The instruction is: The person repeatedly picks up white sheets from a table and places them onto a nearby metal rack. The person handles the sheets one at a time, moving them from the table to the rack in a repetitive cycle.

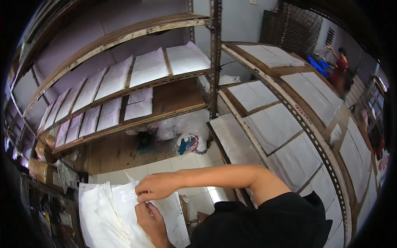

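Note:
In front of me a loose stack of thin white sheets (108, 215) lies fanned and rumpled on a pale flat surface. My right hand (157, 187) reaches across from the right, fingers bent and pinched over a smooth white sheet (125, 198) with a faint mark. One corner of that sheet stands up beside the fingers. Just below, touching or nearly touching it, my left hand (151, 221) is curled closed with the thumb on top. What it holds is hidden. More flat white material (171, 219) lies to the right of both hands.
Ahead, a metal rack holds boards (173, 93) with rows of white sheets. Another rack (297, 111), similarly loaded, runs close by my right side. Plastic bags (192, 142) lie beneath the far rack, cardboard boxes (43, 171) at left. Another person (340, 68) stands far right.

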Action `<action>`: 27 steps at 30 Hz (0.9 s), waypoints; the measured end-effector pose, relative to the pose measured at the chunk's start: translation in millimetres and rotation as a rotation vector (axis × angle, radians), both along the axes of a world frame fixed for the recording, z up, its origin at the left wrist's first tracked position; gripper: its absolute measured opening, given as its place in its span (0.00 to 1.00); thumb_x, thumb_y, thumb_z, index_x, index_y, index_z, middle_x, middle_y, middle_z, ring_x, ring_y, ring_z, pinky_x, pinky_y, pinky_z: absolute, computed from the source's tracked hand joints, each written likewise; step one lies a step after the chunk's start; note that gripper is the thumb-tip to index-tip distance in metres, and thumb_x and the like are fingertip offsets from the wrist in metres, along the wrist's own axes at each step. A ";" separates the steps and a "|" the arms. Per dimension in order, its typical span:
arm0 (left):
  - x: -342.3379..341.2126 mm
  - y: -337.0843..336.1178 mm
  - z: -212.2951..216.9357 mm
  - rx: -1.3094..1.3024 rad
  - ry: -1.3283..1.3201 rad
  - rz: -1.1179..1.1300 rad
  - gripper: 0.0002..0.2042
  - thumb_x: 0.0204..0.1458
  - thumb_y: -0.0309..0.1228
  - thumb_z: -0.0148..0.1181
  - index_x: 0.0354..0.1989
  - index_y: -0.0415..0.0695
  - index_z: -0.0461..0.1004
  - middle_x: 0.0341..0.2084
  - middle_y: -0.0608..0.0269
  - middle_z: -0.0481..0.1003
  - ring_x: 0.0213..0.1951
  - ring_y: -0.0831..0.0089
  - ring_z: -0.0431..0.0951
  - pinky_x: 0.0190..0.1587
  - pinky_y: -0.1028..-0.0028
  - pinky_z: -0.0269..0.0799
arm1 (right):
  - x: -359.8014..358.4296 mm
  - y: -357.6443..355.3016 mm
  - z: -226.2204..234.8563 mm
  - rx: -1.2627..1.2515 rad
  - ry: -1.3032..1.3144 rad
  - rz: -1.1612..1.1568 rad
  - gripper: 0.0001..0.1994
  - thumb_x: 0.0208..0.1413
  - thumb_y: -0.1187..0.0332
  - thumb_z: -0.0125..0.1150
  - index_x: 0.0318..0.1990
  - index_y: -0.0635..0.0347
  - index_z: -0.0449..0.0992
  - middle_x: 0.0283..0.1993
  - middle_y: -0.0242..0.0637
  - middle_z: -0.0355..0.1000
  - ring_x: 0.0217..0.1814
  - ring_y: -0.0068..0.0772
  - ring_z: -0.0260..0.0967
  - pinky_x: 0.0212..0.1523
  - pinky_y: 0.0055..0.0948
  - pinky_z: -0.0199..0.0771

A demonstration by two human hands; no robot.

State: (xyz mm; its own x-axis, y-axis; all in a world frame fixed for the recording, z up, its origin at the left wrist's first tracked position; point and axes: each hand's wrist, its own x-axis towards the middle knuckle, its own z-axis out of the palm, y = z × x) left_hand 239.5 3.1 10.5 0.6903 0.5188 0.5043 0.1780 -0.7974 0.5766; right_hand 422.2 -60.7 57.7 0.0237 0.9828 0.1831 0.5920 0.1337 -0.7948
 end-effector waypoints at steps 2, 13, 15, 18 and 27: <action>15.0 -12.2 7.0 -0.009 -0.043 -0.045 0.11 0.55 0.17 0.54 0.47 0.31 0.73 0.26 0.53 0.66 0.28 0.61 0.68 0.33 0.64 0.64 | 11.0 -7.5 0.0 0.046 -0.019 -0.079 0.16 0.58 0.58 0.60 0.36 0.64 0.81 0.34 0.48 0.80 0.40 0.47 0.79 0.42 0.42 0.77; 76.9 -105.9 77.4 0.000 -0.281 -0.489 0.19 0.50 0.19 0.61 0.52 0.34 0.73 0.34 0.51 0.74 0.31 0.62 0.72 0.37 0.66 0.70 | 78.6 -113.5 96.2 -0.038 -0.341 -0.471 0.07 0.46 0.71 0.61 0.34 0.59 0.79 0.35 0.45 0.79 0.40 0.45 0.78 0.40 0.39 0.76; 64.9 -123.9 81.7 -0.058 -0.405 -0.637 0.20 0.49 0.19 0.61 0.52 0.34 0.73 0.36 0.51 0.74 0.31 0.66 0.73 0.37 0.69 0.70 | 93.1 -163.8 139.6 -0.084 -0.402 -0.583 0.10 0.48 0.71 0.60 0.39 0.60 0.78 0.40 0.45 0.78 0.42 0.43 0.77 0.42 0.38 0.76; 50.4 -123.4 55.7 -0.102 -0.301 -0.656 0.22 0.46 0.21 0.64 0.53 0.35 0.73 0.36 0.52 0.75 0.31 0.65 0.73 0.40 0.68 0.70 | 127.4 -262.4 205.1 -0.079 -0.254 -0.714 0.12 0.53 0.68 0.58 0.43 0.65 0.75 0.38 0.40 0.75 0.40 0.30 0.72 0.39 0.33 0.75; 48.4 -149.3 -30.1 0.002 0.125 -0.778 0.17 0.49 0.31 0.67 0.47 0.39 0.76 0.37 0.56 0.77 0.33 0.62 0.77 0.40 0.63 0.68 | 104.3 -623.1 255.3 0.150 -0.002 -1.693 0.09 0.58 0.66 0.60 0.43 0.58 0.76 0.25 0.25 0.64 0.22 0.15 0.59 0.18 0.22 0.57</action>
State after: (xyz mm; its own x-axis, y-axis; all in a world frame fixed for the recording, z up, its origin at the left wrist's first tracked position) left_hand 287.9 -146.2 -19.6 0.9065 -0.1380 0.3991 -0.3683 -0.7207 0.5873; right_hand 526.5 -683.8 313.0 0.9495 -0.1657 0.2664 0.1410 -0.5332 -0.8342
